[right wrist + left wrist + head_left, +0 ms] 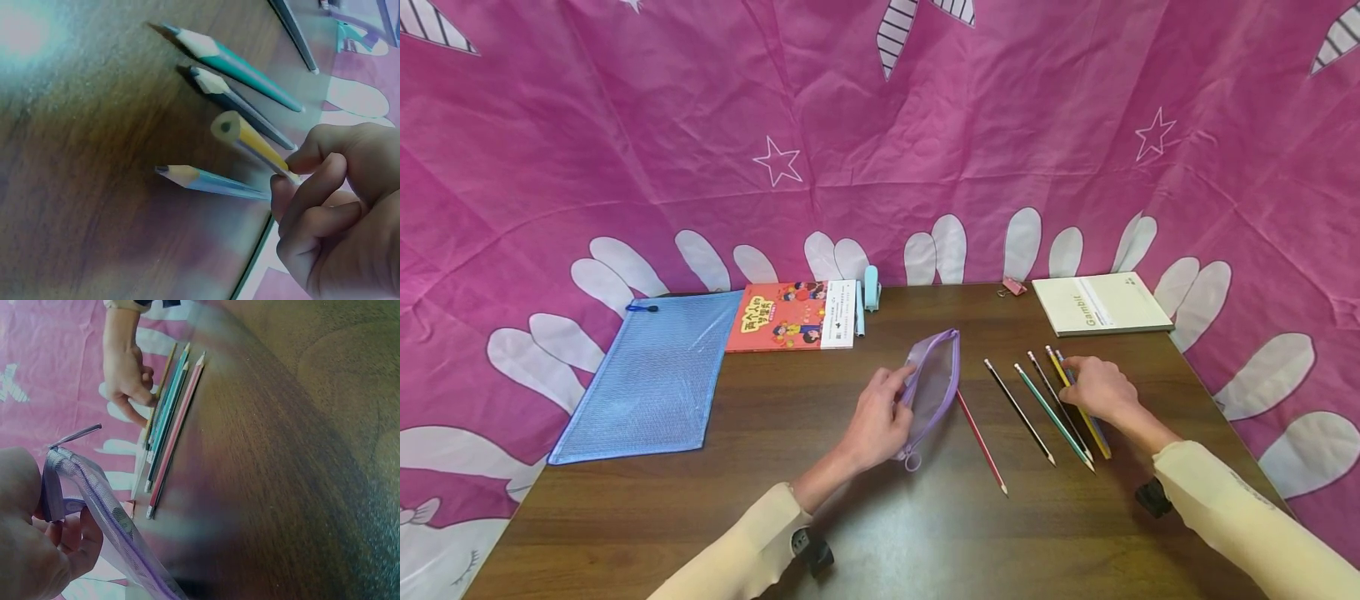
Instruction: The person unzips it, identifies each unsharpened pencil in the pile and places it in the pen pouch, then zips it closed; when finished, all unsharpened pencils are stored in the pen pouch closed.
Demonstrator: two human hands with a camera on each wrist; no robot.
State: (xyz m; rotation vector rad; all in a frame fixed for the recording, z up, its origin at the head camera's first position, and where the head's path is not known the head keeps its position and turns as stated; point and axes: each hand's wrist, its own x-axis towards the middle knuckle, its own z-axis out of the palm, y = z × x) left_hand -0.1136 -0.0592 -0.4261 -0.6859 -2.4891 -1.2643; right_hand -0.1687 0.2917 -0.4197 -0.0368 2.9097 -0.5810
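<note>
My left hand point(880, 421) grips the side of a purple mesh zip pouch point(934, 387), whose mouth gapes. With thumb and fingertips my right hand point(1101, 387) pinches a yellow pencil point(259, 144); its point faces the camera in the right wrist view. Beside it lies a blue pencil point(206, 180). To the left on the table are a green pencil point(1054, 417), a dark pencil point(237, 109) and a black pencil point(1018, 412). A red pencil point(981, 442) lies nearest the pouch, its far end hidden behind it in the head view.
On the left lies a blue mesh zip folder point(647, 383), partly under a red book point(790, 317). A light blue stapler point(871, 287) and a blue pen point(860, 308) sit beside the book. Back right are a red binder clip point(1014, 286) and a cream notebook point(1101, 304).
</note>
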